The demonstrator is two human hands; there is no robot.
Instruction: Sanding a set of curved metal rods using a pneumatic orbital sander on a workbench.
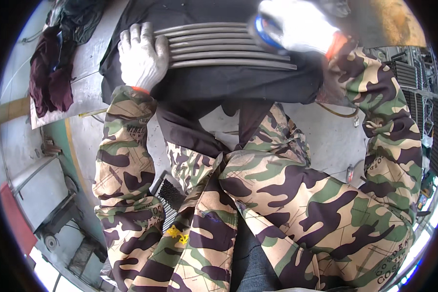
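Several grey metal rods (214,45) lie side by side on a black cloth (219,87) over the table. My left hand (143,58), in a white glove, rests flat at the rods' left ends. Its fingers are apart, and the thumb side is against or close beside the rod ends. Over the right part of the rods, my right hand (297,27), also gloved in white, is closed around a round blue-edged object (267,33). Motion blurs that object, so its kind cannot be made out. The right ends of the upper rods are hidden behind it.
Dark red clothing (51,73) lies on the pale table at the left. A brownish-yellow sheet (399,24) is at the far right. Metal racks with dark bars (409,73) stand beyond my right arm. A bundle of rod or tube ends (170,194) shows beside my left forearm, low down.
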